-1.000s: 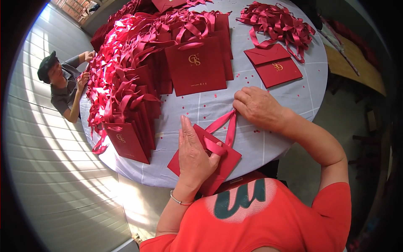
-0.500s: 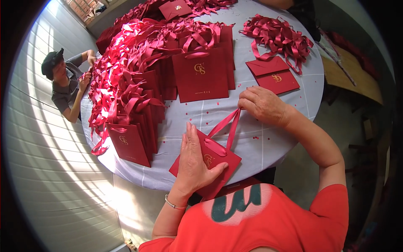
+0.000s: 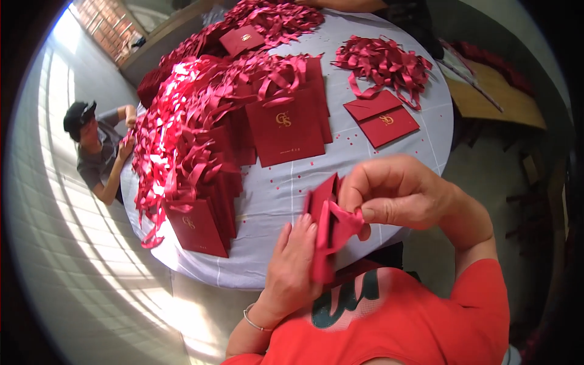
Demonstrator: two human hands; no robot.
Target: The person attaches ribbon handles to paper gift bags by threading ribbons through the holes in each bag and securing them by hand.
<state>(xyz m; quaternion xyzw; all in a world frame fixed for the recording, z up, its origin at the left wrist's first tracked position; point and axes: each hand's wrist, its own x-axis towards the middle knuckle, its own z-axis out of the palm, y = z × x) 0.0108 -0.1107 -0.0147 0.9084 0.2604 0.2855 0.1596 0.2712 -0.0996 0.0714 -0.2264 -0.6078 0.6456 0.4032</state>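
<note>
Near the table's front edge, a small dark-red paper gift bag (image 3: 320,252) is tilted up on its side, slightly smeared by motion. My left hand (image 3: 293,258) holds it from the left, fingers along its face and the thumb hidden. A red ribbon handle (image 3: 345,224) runs from the bag's mouth to my right hand (image 3: 398,193), which pinches it between thumb and fingers. Beyond my hands, a larger red gift bag (image 3: 287,131) with gold print stands at the front of a row.
Many red bags with ribbon handles (image 3: 182,146) crowd the table's left side. A loose ribbon heap (image 3: 386,64) and a folded red bag (image 3: 382,118) lie to the right. Red confetti dots the white tablecloth (image 3: 267,210). Another person (image 3: 100,143) works at the left edge.
The small bag has been lifted from lying flat and turned on its side. My right hand has come nearer with the ribbon, and my left hand has moved from the bag's front to its side.
</note>
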